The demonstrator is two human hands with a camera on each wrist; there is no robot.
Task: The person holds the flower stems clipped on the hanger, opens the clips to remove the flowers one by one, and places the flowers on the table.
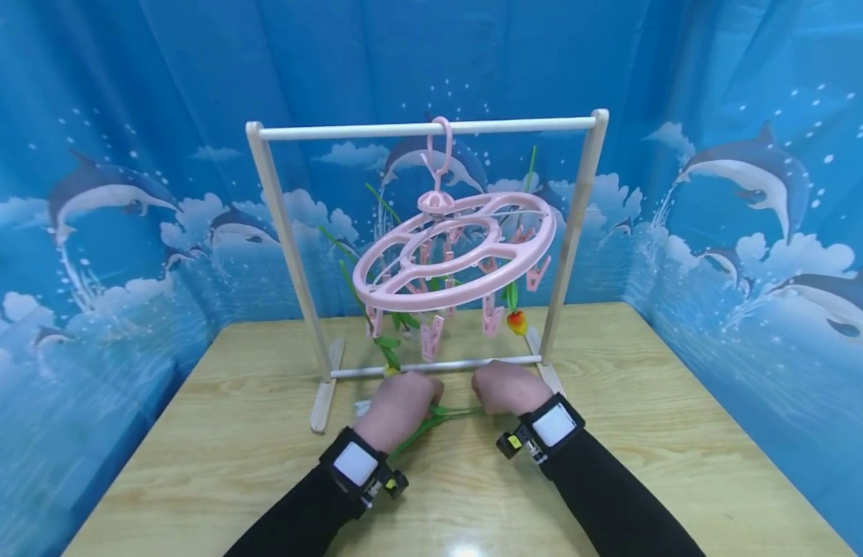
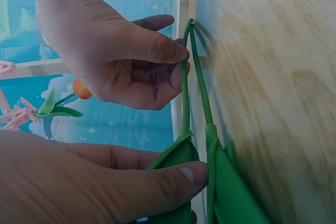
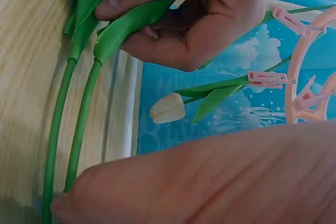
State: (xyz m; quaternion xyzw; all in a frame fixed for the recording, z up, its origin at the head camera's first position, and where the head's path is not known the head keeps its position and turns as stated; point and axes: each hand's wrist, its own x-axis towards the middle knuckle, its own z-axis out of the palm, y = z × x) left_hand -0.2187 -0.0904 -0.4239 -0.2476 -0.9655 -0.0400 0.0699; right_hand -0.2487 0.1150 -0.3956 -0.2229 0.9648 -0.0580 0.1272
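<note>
Near the tabletop's middle, just before the wooden rack, left hand and right hand each pinch green tulip stems, seemingly separating one for the pink clip hanger.

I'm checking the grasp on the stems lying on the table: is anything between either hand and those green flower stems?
Nothing visible is. The left hand grips the leafy end of the green artificial flower stems, and the right hand pinches their thin end against the light wooden table. The pink round clip hanger hangs beyond both hands.
</note>
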